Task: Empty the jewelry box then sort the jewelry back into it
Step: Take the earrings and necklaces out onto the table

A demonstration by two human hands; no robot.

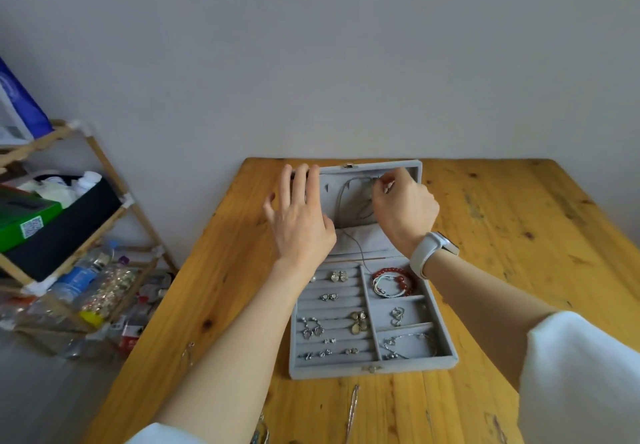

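Note:
A grey velvet jewelry box [372,369] lies open on the wooden table [502,235], its lid [412,168] leaning back towards the wall. My left hand [299,221] rests with straight fingers on the lid's left edge. My right hand [403,208] pinches a thin silver necklace [346,197] near the top of the lid; the chain hangs down over the lid's pocket. Earrings [338,275] and rings sit in the left rows. A red bead bracelet [393,280] and silver pieces [408,343] fill the right compartments.
Loose chains lie on the table in front of the box [352,409] and near the left edge [188,351]. A wooden rack [104,163] with bottles, a green box and bags stands left of the table. A plain wall is close behind.

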